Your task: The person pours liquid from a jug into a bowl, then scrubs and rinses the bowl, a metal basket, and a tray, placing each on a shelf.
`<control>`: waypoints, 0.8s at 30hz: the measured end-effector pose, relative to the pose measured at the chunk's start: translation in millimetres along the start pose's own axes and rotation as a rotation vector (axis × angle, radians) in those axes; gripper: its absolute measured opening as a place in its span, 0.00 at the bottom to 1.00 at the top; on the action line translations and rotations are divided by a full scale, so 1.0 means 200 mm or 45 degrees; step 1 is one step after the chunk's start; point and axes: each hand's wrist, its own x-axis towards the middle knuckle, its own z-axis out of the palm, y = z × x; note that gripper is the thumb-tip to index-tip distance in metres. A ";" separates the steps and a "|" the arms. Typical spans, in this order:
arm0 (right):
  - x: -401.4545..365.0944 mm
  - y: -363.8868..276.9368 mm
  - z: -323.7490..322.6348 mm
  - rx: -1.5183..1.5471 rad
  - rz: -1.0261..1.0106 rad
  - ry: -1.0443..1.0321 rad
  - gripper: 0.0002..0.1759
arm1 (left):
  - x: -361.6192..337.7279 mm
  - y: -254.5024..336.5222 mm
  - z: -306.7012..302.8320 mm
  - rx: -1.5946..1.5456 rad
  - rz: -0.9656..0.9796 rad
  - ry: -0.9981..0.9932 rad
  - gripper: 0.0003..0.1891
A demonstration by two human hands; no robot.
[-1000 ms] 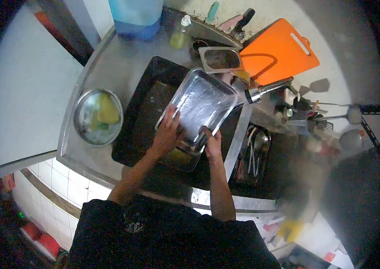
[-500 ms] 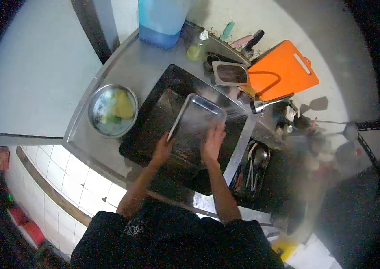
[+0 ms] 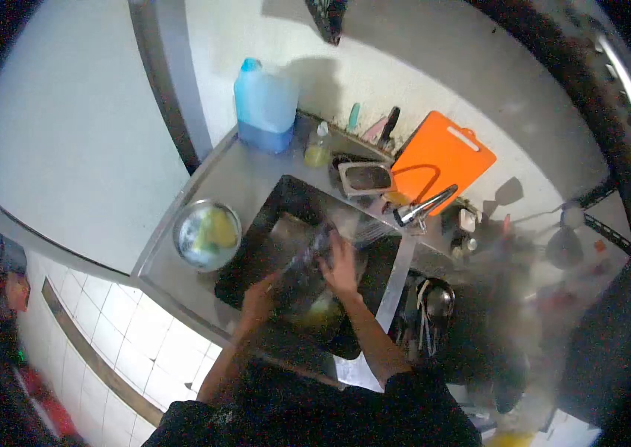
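Over the dark sink basin, a metal tray, blurred by motion and spray, is tilted nearly edge-on between my hands. My left hand grips its lower left end with curled fingers. My right hand is by the tray's right side, fingers spread, under the water. Water sprays from the faucet at the basin's right. Something yellowish, too blurred to name, shows low in the basin.
A round bowl with yellow and green sponges stands left of the basin. Behind are a blue jug, a soap bottle, a small metal pan and an orange cutting board. Utensils lie at right.
The tray has turned from showing its broad face to nearly edge-on. My right hand has shifted to its upper part. The view has tilted upward, showing more wall.
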 end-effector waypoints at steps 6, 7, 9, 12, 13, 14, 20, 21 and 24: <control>0.08 -0.23 -0.44 -0.113 -0.098 -0.299 0.35 | -0.06 -0.22 -0.17 -0.069 0.762 0.145 0.21; 0.07 -0.30 -0.52 0.100 -0.122 -0.511 0.35 | -0.06 -0.18 -0.19 -0.073 0.805 0.166 0.21; -0.01 -0.47 -0.59 0.147 -0.125 -0.438 0.35 | -0.08 -0.10 -0.28 -0.043 1.037 0.225 0.21; -0.15 -0.83 -0.73 -0.124 -0.117 -0.397 0.34 | 0.11 -0.26 -0.12 -0.167 0.917 0.266 0.22; -0.21 -0.96 -0.76 -0.196 -0.219 -0.300 0.31 | 0.16 -0.29 -0.11 -0.224 0.837 0.269 0.22; -0.26 -1.06 -0.78 -0.267 -0.317 -0.197 0.28 | 0.12 -0.21 -0.12 -0.244 0.840 0.293 0.24; -0.57 -1.41 -0.76 -0.511 -0.361 0.731 0.18 | 0.55 -0.18 0.25 -1.877 0.502 0.201 0.16; -0.61 -1.39 -0.70 -0.535 -0.366 0.751 0.18 | 0.55 -0.10 0.23 -1.891 0.517 0.173 0.16; -0.75 -1.40 -0.49 -0.627 -0.027 0.324 0.24 | 0.45 0.08 0.20 -1.872 -0.081 -0.204 0.41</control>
